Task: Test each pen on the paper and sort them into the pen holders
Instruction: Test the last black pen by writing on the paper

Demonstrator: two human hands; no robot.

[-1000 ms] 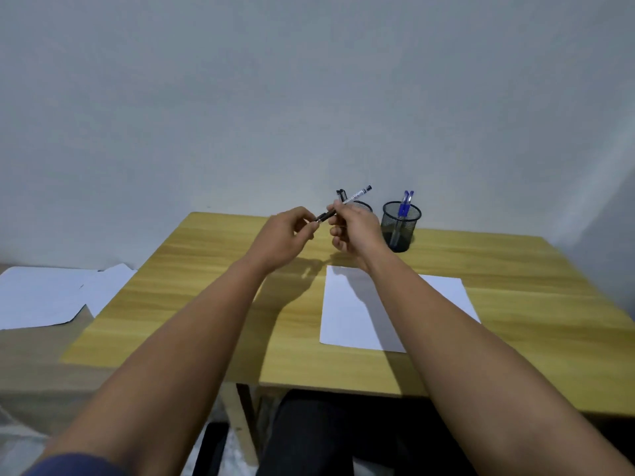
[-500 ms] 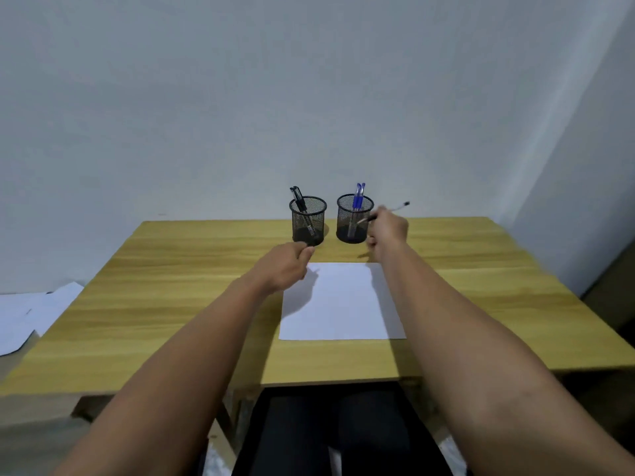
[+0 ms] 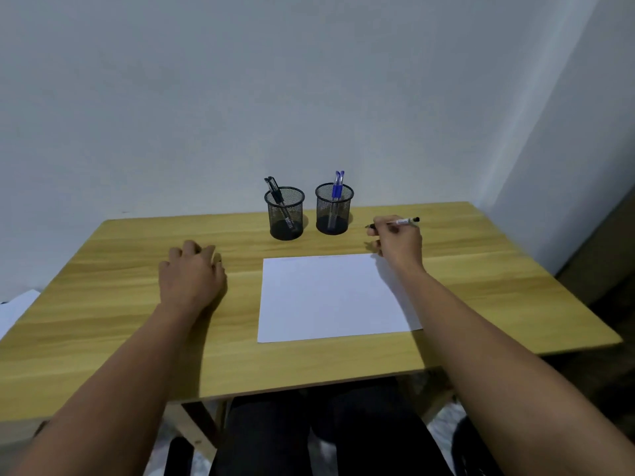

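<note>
My right hand [image 3: 398, 241] grips a white pen with a black end [image 3: 405, 221], held nearly level just beyond the far right corner of the white paper [image 3: 330, 297]. The pen's tip points left. My left hand [image 3: 190, 274] rests palm down on the wooden table [image 3: 103, 304], left of the paper, fingers loosely curled and holding nothing visible. Two black mesh pen holders stand at the back. The left holder [image 3: 285, 214] contains black pens [image 3: 275, 192]; the right holder [image 3: 334, 211] contains blue pens [image 3: 338, 187].
A grey wall rises right behind the holders. The table's right edge and a dark gap lie at the far right. White sheets [image 3: 17, 307] lie on the floor at the left. My dark-trousered legs [image 3: 309, 434] are under the front edge.
My hands have separated: the left dropped from the pen down onto the table, and the right carried the pen rightward past the blue-pen holder. The camera has tilted down and shifted.
</note>
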